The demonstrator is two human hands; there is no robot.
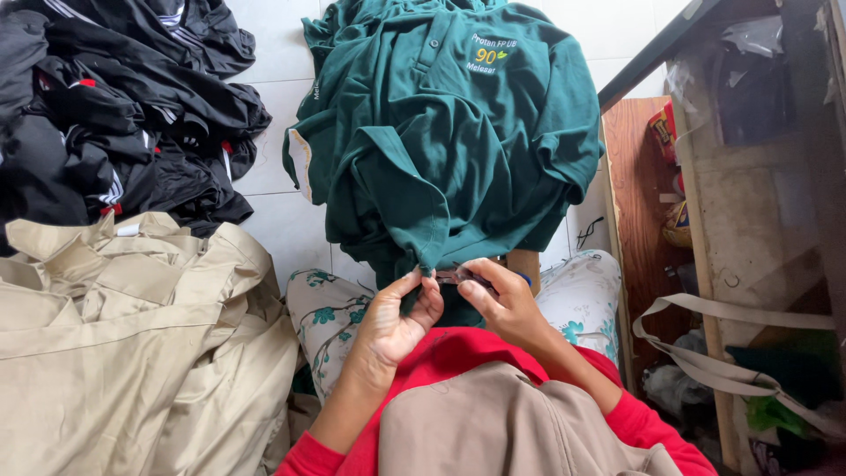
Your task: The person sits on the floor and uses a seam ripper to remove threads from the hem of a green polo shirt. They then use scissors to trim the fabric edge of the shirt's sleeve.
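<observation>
1. Two hands meet at the lower edge of a dark green polo shirt point(449, 132), which is draped over a stand in front of the seated person so that its hem hangs within easy reach.
2. The left hand point(395, 322) pinches a point of the green hem between thumb and forefinger; its grip is clamped on the shirt, pulling the fabric taut and holding the spot steady.
3. The right hand point(502, 304) closes its fingers on a small dark tool point(465, 278), probably a thread snipper, though its shape is too small to tell for certain. The tool lies just beside the pinched hem, where the other hand presents the cloth to it.
4. The shirt shows a buttoned placket and yellow embroidery on the chest, facing up toward the camera.
5. A pile of black garments point(123, 106) lies on the white tiled floor point(273, 115) at upper left, well apart from the hands.
6. A heap of beige garments point(132, 335) lies at lower left, near the person's left arm.
7. A wooden desk point(758, 203) stands at right, with beige straps point(705, 353) hanging below it.
</observation>
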